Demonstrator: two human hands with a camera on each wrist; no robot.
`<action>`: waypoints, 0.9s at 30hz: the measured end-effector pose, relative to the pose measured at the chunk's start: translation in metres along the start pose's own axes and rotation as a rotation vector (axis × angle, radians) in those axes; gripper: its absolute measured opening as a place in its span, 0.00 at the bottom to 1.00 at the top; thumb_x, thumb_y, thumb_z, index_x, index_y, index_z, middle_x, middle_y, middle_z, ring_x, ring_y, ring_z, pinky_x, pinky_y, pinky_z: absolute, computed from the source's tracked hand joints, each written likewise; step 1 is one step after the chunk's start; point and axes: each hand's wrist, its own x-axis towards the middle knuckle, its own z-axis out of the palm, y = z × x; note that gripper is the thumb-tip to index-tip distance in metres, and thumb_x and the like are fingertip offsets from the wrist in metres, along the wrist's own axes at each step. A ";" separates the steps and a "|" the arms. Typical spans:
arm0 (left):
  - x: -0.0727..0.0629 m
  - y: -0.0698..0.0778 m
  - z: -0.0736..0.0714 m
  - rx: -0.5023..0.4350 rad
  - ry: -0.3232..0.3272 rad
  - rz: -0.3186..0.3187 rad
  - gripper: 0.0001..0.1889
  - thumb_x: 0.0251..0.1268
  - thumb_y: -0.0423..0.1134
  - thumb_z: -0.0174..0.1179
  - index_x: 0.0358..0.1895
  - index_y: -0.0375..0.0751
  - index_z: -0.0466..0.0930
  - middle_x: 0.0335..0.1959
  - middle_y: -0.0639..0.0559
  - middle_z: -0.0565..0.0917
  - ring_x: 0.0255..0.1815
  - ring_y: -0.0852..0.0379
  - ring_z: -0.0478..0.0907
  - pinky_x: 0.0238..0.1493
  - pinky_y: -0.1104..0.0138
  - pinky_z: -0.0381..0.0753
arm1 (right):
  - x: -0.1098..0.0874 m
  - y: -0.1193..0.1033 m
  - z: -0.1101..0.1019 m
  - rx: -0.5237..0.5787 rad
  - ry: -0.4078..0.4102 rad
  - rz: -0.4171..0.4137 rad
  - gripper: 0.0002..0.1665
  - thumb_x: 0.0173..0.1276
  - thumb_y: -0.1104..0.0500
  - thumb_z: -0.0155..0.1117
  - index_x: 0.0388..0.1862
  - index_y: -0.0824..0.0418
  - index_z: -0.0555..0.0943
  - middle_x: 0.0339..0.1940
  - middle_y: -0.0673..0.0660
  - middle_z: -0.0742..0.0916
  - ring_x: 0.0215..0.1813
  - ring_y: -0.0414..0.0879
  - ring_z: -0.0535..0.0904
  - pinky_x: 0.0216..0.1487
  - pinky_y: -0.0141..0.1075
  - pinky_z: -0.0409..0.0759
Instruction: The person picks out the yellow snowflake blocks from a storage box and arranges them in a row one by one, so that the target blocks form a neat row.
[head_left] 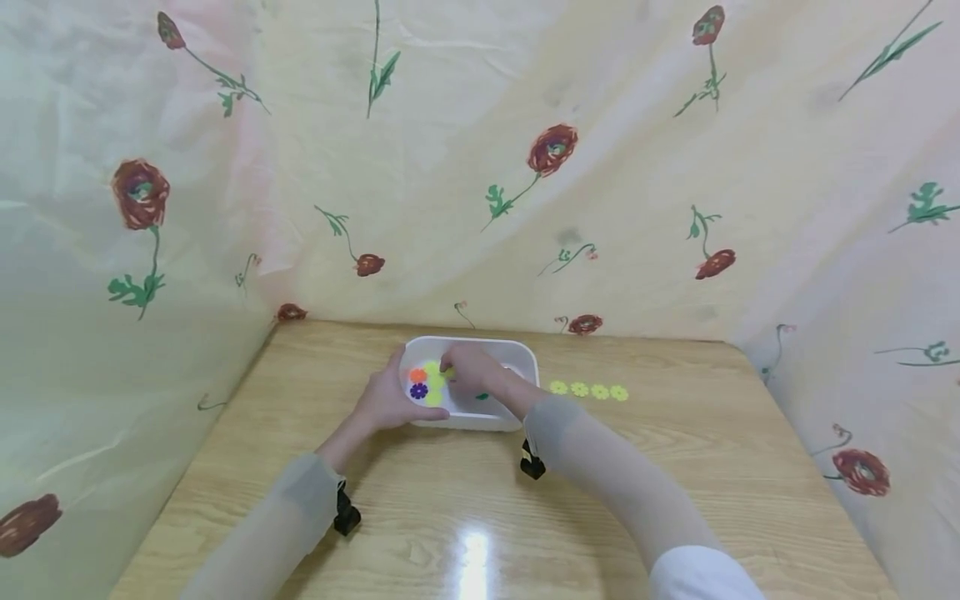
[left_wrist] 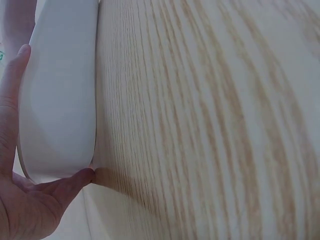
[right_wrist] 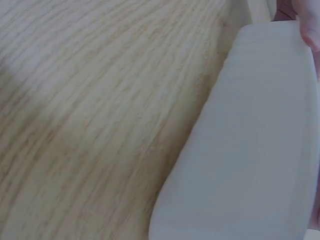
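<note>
A white plastic tub [head_left: 471, 422] stands on the table, holding small flower-shaped pieces. My left hand [head_left: 386, 398] grips its left end, thumb along the front rim; the left wrist view shows fingers round the tub's end wall [left_wrist: 60, 100]. My right hand [head_left: 476, 369] reaches down inside, fingertips bent around a yellow flower piece [head_left: 451, 374]. Beside those fingertips lie more yellow flower pieces [head_left: 432, 398], an orange one [head_left: 417, 376] and a purple one [head_left: 418, 391]. A dark green piece [head_left: 482, 397] shows under the right wrist. The right wrist view has mostly the tub's outer wall [right_wrist: 240, 135].
To the right of the tub, several yellow flower pieces [head_left: 600, 391] form a row on the wooden table [head_left: 420, 500]. Floral curtains [head_left: 450, 167] hang behind the table and at both sides.
</note>
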 end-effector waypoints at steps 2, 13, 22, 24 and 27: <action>0.000 0.001 0.000 -0.002 -0.002 0.005 0.75 0.42 0.61 0.86 0.88 0.45 0.41 0.77 0.39 0.71 0.69 0.42 0.75 0.72 0.44 0.78 | -0.001 0.001 0.002 -0.004 0.020 -0.002 0.20 0.69 0.66 0.72 0.59 0.62 0.87 0.59 0.59 0.91 0.63 0.53 0.85 0.71 0.44 0.82; 0.000 0.004 0.002 -0.001 0.000 0.024 0.74 0.41 0.60 0.87 0.88 0.45 0.43 0.74 0.40 0.74 0.67 0.43 0.77 0.70 0.44 0.80 | -0.005 0.004 0.004 0.008 0.051 -0.005 0.11 0.65 0.67 0.74 0.46 0.61 0.91 0.51 0.57 0.92 0.58 0.52 0.86 0.68 0.42 0.83; 0.001 0.003 0.002 0.004 -0.016 0.014 0.75 0.42 0.62 0.86 0.88 0.47 0.41 0.74 0.41 0.74 0.67 0.43 0.76 0.70 0.44 0.80 | -0.008 0.004 -0.006 -0.021 0.040 -0.025 0.11 0.67 0.64 0.76 0.48 0.60 0.89 0.52 0.56 0.91 0.56 0.51 0.86 0.65 0.41 0.84; 0.001 0.002 0.001 0.012 -0.014 0.009 0.76 0.41 0.63 0.86 0.88 0.46 0.41 0.74 0.40 0.74 0.67 0.43 0.76 0.71 0.43 0.79 | -0.010 0.004 -0.011 -0.019 0.046 -0.033 0.11 0.68 0.62 0.76 0.48 0.59 0.89 0.52 0.56 0.91 0.55 0.50 0.87 0.63 0.41 0.85; 0.001 0.001 0.001 0.018 -0.010 0.014 0.76 0.40 0.63 0.86 0.88 0.45 0.41 0.74 0.39 0.74 0.67 0.42 0.76 0.71 0.43 0.79 | -0.015 0.007 -0.019 -0.018 0.076 -0.053 0.10 0.68 0.60 0.76 0.46 0.60 0.89 0.49 0.56 0.92 0.51 0.49 0.87 0.59 0.41 0.87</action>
